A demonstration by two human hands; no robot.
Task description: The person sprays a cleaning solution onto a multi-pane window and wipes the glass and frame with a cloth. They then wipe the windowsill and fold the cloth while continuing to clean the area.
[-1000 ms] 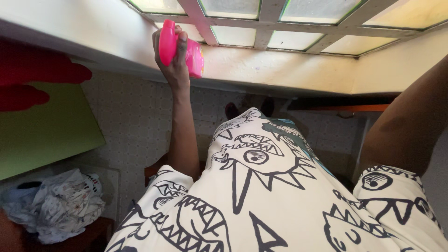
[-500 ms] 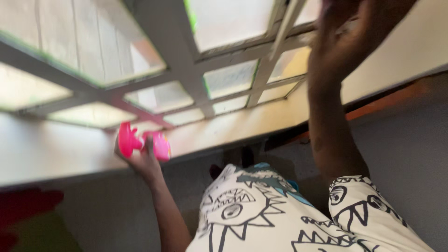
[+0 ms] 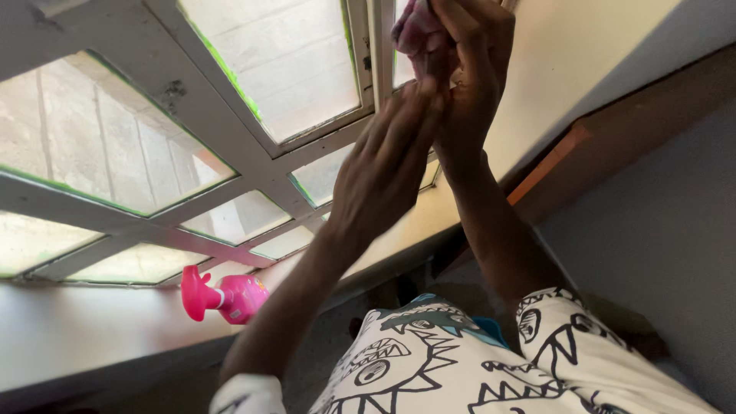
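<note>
Both my hands are raised against a white window frame [image 3: 230,123] with frosted panes. My right hand [image 3: 471,69] is closed around a bunched pink cloth [image 3: 412,29], pressed to an upright bar of the frame near the top of the view. My left hand [image 3: 383,165] reaches up just below it with its fingers stretched out; the fingertips touch my right hand and the cloth, and it holds nothing. A pink spray bottle [image 3: 230,295] stands alone on the pale window sill [image 3: 84,330], low at the left.
A cream wall [image 3: 567,69] runs to the right of the window, with an orange-brown ledge [image 3: 552,157] and a grey wall [image 3: 659,230] below it. My white patterned shirt [image 3: 460,368] fills the bottom.
My left hand has let go of the pink spray bottle, which now stands on the sill, and has risen to join my right hand. The view has tilted upward toward the window.
</note>
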